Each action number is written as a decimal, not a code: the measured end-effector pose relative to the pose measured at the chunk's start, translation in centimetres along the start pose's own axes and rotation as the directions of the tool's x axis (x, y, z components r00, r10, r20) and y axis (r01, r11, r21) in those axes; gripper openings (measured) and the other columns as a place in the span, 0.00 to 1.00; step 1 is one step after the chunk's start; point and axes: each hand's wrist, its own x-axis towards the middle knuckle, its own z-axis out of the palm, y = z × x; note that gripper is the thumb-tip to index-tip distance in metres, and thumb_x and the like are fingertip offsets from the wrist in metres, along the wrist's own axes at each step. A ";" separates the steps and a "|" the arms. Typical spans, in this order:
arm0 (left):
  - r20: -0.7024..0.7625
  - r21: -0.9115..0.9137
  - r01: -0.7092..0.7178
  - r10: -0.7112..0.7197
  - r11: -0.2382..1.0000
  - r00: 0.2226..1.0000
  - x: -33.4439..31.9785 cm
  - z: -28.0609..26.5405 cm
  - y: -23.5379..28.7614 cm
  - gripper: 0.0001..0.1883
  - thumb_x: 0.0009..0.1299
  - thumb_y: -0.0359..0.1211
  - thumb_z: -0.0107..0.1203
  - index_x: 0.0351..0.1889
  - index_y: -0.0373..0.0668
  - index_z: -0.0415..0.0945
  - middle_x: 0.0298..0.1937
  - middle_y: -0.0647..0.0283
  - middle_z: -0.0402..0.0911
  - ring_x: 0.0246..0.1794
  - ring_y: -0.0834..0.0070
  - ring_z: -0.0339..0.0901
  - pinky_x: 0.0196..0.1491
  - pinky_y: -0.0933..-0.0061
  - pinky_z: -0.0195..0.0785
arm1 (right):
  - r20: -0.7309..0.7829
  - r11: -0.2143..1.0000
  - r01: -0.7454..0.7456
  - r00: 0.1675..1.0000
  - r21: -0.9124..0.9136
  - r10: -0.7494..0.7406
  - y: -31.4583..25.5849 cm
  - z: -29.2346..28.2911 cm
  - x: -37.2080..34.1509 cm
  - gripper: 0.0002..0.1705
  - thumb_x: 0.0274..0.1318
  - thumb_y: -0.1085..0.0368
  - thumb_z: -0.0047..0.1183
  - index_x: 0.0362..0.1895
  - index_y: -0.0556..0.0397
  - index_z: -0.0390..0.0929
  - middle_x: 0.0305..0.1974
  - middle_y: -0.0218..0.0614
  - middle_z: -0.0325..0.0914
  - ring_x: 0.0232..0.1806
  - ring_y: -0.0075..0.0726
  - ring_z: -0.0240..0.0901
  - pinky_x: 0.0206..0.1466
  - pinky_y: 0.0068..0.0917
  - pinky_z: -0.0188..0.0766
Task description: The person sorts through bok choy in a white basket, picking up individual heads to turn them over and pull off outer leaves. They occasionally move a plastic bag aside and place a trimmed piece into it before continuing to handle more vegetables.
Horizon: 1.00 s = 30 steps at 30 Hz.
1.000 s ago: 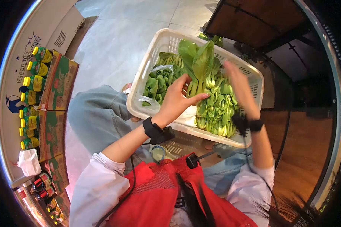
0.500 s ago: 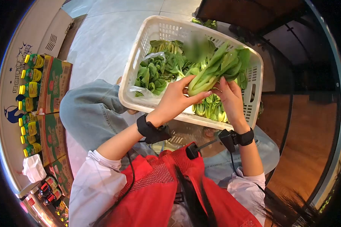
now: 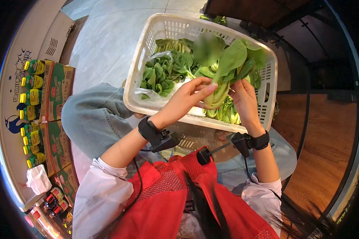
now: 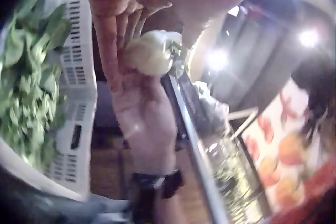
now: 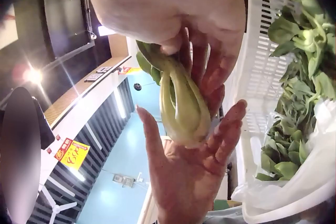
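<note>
A head of bok choy [image 3: 226, 73], with a pale base and broad green leaves, is held between both hands over a white crate [image 3: 132, 85]. My left hand [image 3: 187, 95] holds it low at the pale base, thumb on the near side. On the other side, my right hand [image 3: 245, 101] grips the stalks below the leaves, its fingers partly hidden behind them. In the right wrist view the pale base [image 5: 184, 111] points toward the left palm [image 5: 191, 184]. More bok choy [image 3: 227, 113] lies in rows in the crate, beside leafy greens in a clear bag [image 3: 157, 77].
Bottles with yellow caps [image 3: 32, 97] line the left side by green and brown cartons [image 3: 60, 91]. A blurred round patch covers part of the crate's contents. Dark shelving with wood panels [image 3: 327, 139] stands on the right. The person's jeans [image 3: 95, 119] flank the crate.
The right hand has come in from the right to the bok choy. The head, first upright in the left hand, has been tipped rightward and turned between both hands.
</note>
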 end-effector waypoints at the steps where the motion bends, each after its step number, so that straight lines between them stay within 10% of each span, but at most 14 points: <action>1: 0.016 -0.023 0.045 -0.044 0.999 0.999 0.0 -0.2 0.1 0.24 0.67 0.45 0.56 0.52 0.35 0.71 0.48 0.59 0.76 0.43 0.79 0.76 0.43 0.79 0.73 | -0.071 0.998 0.002 0.997 -0.070 -0.007 -0.2 0.3 -0.1 0.20 0.67 0.54 0.42 0.46 0.60 0.71 0.41 0.33 0.74 0.40 0.27 0.71 0.42 0.26 0.69; 6: 0.022 -0.047 0.024 -0.023 0.999 1.000 0.5 -0.8 -0.9 0.26 0.68 0.46 0.54 0.55 0.35 0.69 0.50 0.61 0.74 0.47 0.80 0.74 0.45 0.78 0.73 | -0.123 0.765 -0.019 0.989 -0.644 -0.079 -2.5 2.6 -1.3 0.17 0.57 0.56 0.55 0.39 0.58 0.70 0.35 0.32 0.72 0.35 0.24 0.70 0.35 0.22 0.66; 25: 0.020 -0.416 0.115 -0.117 0.902 0.993 0.7 -0.6 -1.5 0.19 0.75 0.39 0.43 0.54 0.33 0.64 0.49 0.58 0.74 0.48 0.74 0.76 0.50 0.71 0.73 | -0.080 0.991 -0.056 0.996 -0.119 0.046 -1.8 3.5 -1.8 0.12 0.53 0.76 0.44 0.42 0.55 0.60 0.38 0.37 0.72 0.37 0.23 0.68 0.41 0.22 0.68; 30: -0.146 -0.382 -0.059 0.003 0.922 0.989 0.8 -0.9 -1.4 0.18 0.75 0.38 0.42 0.56 0.34 0.63 0.53 0.56 0.73 0.52 0.71 0.74 0.56 0.68 0.69 | -0.044 0.999 -0.042 0.998 0.007 0.042 -1.5 3.6 -1.3 0.11 0.57 0.74 0.42 0.45 0.57 0.61 0.43 0.42 0.73 0.45 0.33 0.71 0.48 0.27 0.71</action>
